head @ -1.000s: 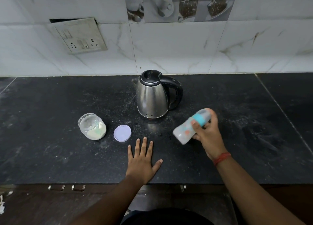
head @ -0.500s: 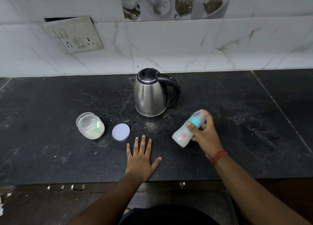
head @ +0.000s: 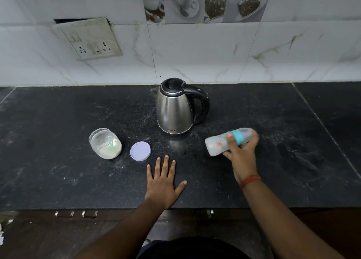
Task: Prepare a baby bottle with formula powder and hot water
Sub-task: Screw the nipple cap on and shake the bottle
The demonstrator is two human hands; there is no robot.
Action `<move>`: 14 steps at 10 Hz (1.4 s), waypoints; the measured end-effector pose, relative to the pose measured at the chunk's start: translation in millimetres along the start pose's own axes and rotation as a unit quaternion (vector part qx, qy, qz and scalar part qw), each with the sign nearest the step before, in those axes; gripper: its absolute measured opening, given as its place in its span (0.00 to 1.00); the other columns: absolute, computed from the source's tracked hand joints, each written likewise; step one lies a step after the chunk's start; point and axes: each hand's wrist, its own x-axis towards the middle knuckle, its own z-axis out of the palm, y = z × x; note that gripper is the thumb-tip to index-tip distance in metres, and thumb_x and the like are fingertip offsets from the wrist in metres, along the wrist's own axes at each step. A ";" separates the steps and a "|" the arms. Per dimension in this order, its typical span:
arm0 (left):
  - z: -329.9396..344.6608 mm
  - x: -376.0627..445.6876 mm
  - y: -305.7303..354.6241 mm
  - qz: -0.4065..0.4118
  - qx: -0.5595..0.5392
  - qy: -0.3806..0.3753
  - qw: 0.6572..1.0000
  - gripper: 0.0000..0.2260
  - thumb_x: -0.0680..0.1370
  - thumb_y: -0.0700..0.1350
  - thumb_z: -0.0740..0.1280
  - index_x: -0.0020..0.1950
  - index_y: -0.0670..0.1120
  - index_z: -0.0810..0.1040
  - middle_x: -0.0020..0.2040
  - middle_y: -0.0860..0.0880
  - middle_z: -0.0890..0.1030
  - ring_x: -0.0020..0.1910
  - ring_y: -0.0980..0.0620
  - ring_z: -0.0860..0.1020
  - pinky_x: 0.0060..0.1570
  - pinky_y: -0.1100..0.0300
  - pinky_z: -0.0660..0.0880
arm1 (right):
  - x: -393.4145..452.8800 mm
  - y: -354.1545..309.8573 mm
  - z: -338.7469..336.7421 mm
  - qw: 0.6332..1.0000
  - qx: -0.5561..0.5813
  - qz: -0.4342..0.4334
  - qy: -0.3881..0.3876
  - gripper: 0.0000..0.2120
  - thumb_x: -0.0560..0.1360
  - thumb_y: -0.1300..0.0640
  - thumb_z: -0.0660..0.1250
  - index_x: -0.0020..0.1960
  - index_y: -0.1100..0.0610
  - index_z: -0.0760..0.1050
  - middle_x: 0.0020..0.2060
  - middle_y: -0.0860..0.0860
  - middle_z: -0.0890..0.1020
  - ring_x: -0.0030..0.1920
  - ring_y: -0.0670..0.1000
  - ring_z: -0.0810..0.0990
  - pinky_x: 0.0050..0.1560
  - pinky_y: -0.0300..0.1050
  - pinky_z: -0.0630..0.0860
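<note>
My right hand (head: 242, 153) grips a baby bottle (head: 216, 144) with a teal collar, tipped almost on its side, its base pointing left, above the black counter (head: 58, 173); it looks blurred and holds pale liquid. My left hand (head: 163, 182) lies flat on the counter with fingers spread, holding nothing. A steel electric kettle (head: 175, 110) with a black handle stands behind, lid closed. An open glass jar of pale formula powder (head: 105, 144) sits at the left, with its lilac lid (head: 140, 151) lying flat beside it.
A white tiled wall with a socket plate (head: 88, 39) rises behind the counter. The counter's front edge runs just below my left wrist, with drawer handles (head: 76, 214) under it. Powder dust speckles the dark surface around the kettle.
The bottle in my right hand has swung between tilts, now lying closer to horizontal. My left hand stays flat on the counter. Jar, lid and kettle are unmoved.
</note>
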 end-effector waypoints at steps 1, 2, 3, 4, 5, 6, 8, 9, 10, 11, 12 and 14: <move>-0.6 -0.6 -2.0 0.001 -0.007 -0.002 1.000 0.41 0.79 0.73 0.40 0.83 0.49 0.59 0.84 0.44 0.56 0.83 0.39 0.52 0.75 0.33 0.44 | 0.2 -1.5 2.4 0.995 -0.044 0.022 -0.083 0.29 0.78 0.56 0.72 0.72 0.43 0.62 0.61 0.53 0.78 0.58 0.54 0.83 0.48 0.54 0.85; -0.3 -0.4 -0.7 -0.001 -0.002 0.000 1.000 0.40 0.79 0.73 0.41 0.83 0.48 0.59 0.83 0.44 0.56 0.82 0.39 0.52 0.75 0.33 0.44 | 4.4 0.1 -2.0 0.999 0.024 0.019 0.011 0.25 0.80 0.57 0.69 0.71 0.48 0.61 0.61 0.53 0.77 0.57 0.53 0.83 0.45 0.51 0.85; -0.3 -1.5 -1.7 0.000 -0.006 -0.002 1.000 0.40 0.79 0.73 0.42 0.82 0.48 0.59 0.83 0.43 0.57 0.82 0.39 0.54 0.75 0.33 0.45 | 2.6 1.5 -0.6 0.995 -0.048 0.044 -0.077 0.29 0.78 0.56 0.71 0.73 0.44 0.61 0.62 0.53 0.77 0.57 0.54 0.83 0.50 0.56 0.84; -0.3 -0.1 0.7 0.001 -0.004 -0.002 1.000 0.40 0.80 0.72 0.43 0.82 0.48 0.60 0.83 0.43 0.58 0.82 0.39 0.55 0.75 0.33 0.46 | 2.0 2.3 -2.4 1.000 0.001 0.023 0.002 0.26 0.79 0.56 0.70 0.71 0.46 0.61 0.60 0.51 0.77 0.57 0.54 0.83 0.48 0.54 0.85; 0.6 -0.7 -0.7 0.001 -0.008 -0.003 1.000 0.40 0.80 0.72 0.43 0.82 0.48 0.61 0.83 0.43 0.58 0.82 0.39 0.55 0.75 0.32 0.47 | 3.7 0.3 -0.5 0.997 -0.004 0.047 -0.054 0.28 0.79 0.57 0.70 0.72 0.46 0.61 0.62 0.54 0.77 0.58 0.54 0.83 0.48 0.53 0.85; 1.1 -0.5 -1.6 0.000 -0.006 -0.003 1.000 0.40 0.80 0.72 0.43 0.82 0.48 0.60 0.83 0.43 0.57 0.82 0.39 0.54 0.75 0.33 0.46 | 0.7 7.2 2.9 0.998 0.014 0.048 -0.039 0.27 0.78 0.57 0.70 0.72 0.45 0.62 0.63 0.54 0.76 0.59 0.54 0.82 0.48 0.53 0.84; 0.3 -0.6 -2.1 0.000 -0.007 -0.001 1.000 0.40 0.80 0.72 0.42 0.82 0.48 0.60 0.83 0.43 0.58 0.82 0.39 0.54 0.75 0.33 0.46 | -4.8 14.3 7.7 0.997 0.018 0.049 -0.060 0.29 0.77 0.58 0.71 0.72 0.44 0.63 0.63 0.54 0.75 0.60 0.55 0.82 0.49 0.55 0.84; 0.3 -0.8 -0.3 0.000 -0.006 -0.001 1.000 0.40 0.80 0.73 0.42 0.82 0.48 0.60 0.83 0.43 0.57 0.82 0.39 0.54 0.75 0.33 0.46 | -0.9 10.7 4.4 0.998 0.030 0.044 -0.043 0.27 0.78 0.58 0.70 0.71 0.44 0.62 0.63 0.54 0.75 0.59 0.55 0.82 0.48 0.53 0.84; 0.2 -0.5 -2.4 0.001 -0.008 -0.006 1.000 0.40 0.80 0.72 0.43 0.82 0.48 0.60 0.83 0.43 0.58 0.82 0.39 0.54 0.75 0.33 0.46 | -1.3 10.0 4.1 0.998 0.000 0.033 -0.057 0.29 0.78 0.59 0.71 0.73 0.44 0.62 0.62 0.53 0.76 0.59 0.54 0.82 0.47 0.52 0.84; 1.3 -0.4 -0.1 0.002 -0.005 -0.001 1.000 0.39 0.80 0.72 0.44 0.82 0.48 0.61 0.83 0.43 0.59 0.82 0.39 0.55 0.75 0.32 0.47 | 0.9 9.9 0.5 0.999 0.039 0.021 -0.009 0.27 0.79 0.57 0.70 0.71 0.45 0.62 0.62 0.53 0.76 0.58 0.54 0.83 0.48 0.54 0.84; 0.7 -0.7 -2.3 0.000 -0.010 -0.004 1.000 0.39 0.80 0.72 0.44 0.82 0.48 0.61 0.83 0.43 0.58 0.82 0.39 0.55 0.75 0.32 0.47 | -0.6 10.0 8.6 0.994 -0.029 0.040 -0.096 0.30 0.77 0.58 0.72 0.73 0.43 0.63 0.62 0.55 0.77 0.58 0.55 0.83 0.50 0.58 0.84; 0.5 -1.2 -2.4 0.002 -0.007 -0.002 1.000 0.39 0.80 0.72 0.44 0.82 0.48 0.60 0.83 0.43 0.58 0.82 0.39 0.55 0.75 0.33 0.47 | 6.1 4.6 13.1 0.991 -0.044 0.050 -0.114 0.28 0.77 0.57 0.73 0.70 0.42 0.65 0.62 0.54 0.78 0.58 0.54 0.83 0.51 0.60 0.84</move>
